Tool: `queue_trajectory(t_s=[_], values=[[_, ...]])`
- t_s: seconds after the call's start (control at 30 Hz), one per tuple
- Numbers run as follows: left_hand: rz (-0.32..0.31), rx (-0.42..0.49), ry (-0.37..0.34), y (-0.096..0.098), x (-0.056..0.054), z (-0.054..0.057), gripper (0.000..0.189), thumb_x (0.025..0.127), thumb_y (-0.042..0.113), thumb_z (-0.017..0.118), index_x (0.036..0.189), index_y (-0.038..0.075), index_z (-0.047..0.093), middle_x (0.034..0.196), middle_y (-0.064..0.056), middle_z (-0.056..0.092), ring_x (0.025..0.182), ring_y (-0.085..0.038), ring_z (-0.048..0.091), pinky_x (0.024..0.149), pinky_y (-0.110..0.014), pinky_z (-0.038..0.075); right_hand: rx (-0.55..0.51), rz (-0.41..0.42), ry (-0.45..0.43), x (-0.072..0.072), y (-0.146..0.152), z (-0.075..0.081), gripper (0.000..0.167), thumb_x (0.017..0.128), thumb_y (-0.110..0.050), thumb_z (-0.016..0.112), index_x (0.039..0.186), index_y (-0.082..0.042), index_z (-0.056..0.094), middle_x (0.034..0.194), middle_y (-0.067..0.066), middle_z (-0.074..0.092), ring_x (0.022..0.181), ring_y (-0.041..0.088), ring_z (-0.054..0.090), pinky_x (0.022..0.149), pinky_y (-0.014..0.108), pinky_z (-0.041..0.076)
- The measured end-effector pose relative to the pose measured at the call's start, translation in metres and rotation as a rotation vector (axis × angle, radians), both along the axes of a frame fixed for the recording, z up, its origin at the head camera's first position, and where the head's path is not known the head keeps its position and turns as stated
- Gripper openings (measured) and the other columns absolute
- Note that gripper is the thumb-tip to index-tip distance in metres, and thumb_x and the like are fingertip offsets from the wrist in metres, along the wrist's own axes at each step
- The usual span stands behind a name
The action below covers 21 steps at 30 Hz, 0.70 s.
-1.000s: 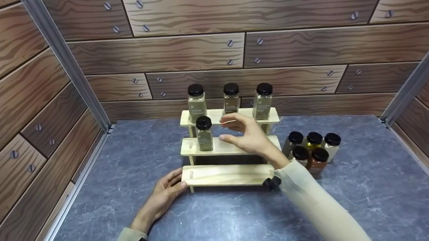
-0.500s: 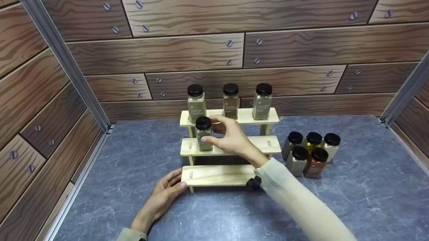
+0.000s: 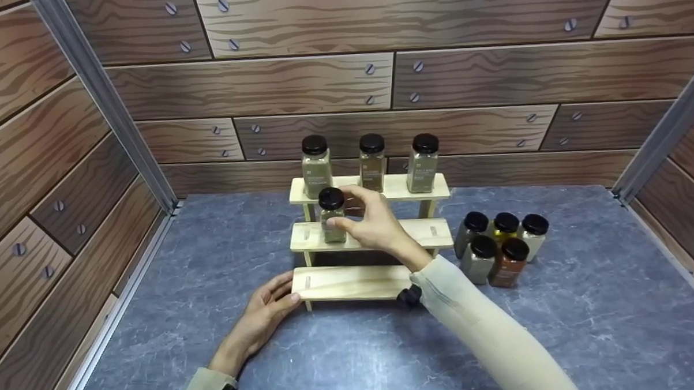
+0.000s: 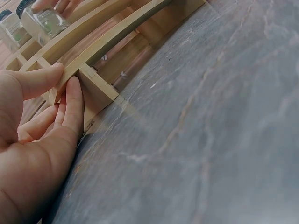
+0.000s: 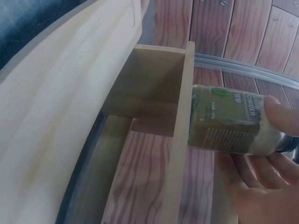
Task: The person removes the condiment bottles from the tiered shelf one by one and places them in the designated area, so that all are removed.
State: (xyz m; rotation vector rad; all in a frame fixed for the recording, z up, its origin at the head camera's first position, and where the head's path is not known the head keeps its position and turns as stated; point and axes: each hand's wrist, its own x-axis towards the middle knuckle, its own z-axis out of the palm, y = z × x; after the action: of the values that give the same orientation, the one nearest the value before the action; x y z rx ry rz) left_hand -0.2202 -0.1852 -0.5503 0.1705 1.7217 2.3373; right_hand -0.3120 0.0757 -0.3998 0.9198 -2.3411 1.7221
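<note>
A three-tier pale wooden spice rack point(image 3: 349, 283) stands on the table. My left hand point(image 3: 265, 316) pinches the left end of its lowest shelf, thumb above and fingers below, as the left wrist view shows close up. On the left part of the middle shelf is a black-capped spice jar point(image 3: 331, 200) of greenish powder. My right hand point(image 3: 375, 222) grips this jar from the right, thumb on the front and fingers behind. In the right wrist view the labelled jar point(image 5: 229, 121) has its base right at the shelf board point(image 5: 180, 130).
Along the top shelf stand three more spice jars, left point(image 3: 317, 171), middle point(image 3: 372, 167) and right point(image 3: 423, 166). Several jars cluster on the table right of the rack, including one of reddish-brown spice point(image 3: 509, 267). Wood-patterned walls point(image 3: 304, 89) enclose the back and sides.
My right hand has moved left and closed its fingers round the jar on the middle shelf. That jar has shifted very slightly right. The left hand has kept its place on the rack.
</note>
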Motion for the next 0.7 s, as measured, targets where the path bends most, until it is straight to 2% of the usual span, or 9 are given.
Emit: queue_trajectory(t_s=[0.37, 0.7], values=[[-0.005, -0.015, -0.003, 0.0, 0.001, 0.001, 0.075, 0.103, 0.003, 0.066, 0.163, -0.012, 0.024, 0.164, -0.035, 0.033, 0.136, -0.023, 0.057, 0.115, -0.029, 0.052, -0.017, -0.038, -0.016, 0.01, 0.025, 0.012, 0.055, 0.085, -0.002, 0.087, 0.135, 0.004, 0.066, 0.124, 0.02, 0.074, 0.108, 0.034, 0.075, 0.099, 0.037, 0.063], [-0.005, -0.022, -0.003, 0.0, 0.002, 0.002, 0.075, 0.103, 0.002, 0.066, 0.163, -0.011, 0.024, 0.163, -0.035, 0.034, 0.136, -0.023, 0.057, 0.114, -0.029, 0.052, -0.003, -0.066, -0.031, 0.023, 0.054, 0.017, 0.056, 0.085, -0.001, 0.087, 0.137, 0.002, 0.066, 0.125, 0.018, 0.075, 0.109, 0.033, 0.075, 0.1, 0.037, 0.063]])
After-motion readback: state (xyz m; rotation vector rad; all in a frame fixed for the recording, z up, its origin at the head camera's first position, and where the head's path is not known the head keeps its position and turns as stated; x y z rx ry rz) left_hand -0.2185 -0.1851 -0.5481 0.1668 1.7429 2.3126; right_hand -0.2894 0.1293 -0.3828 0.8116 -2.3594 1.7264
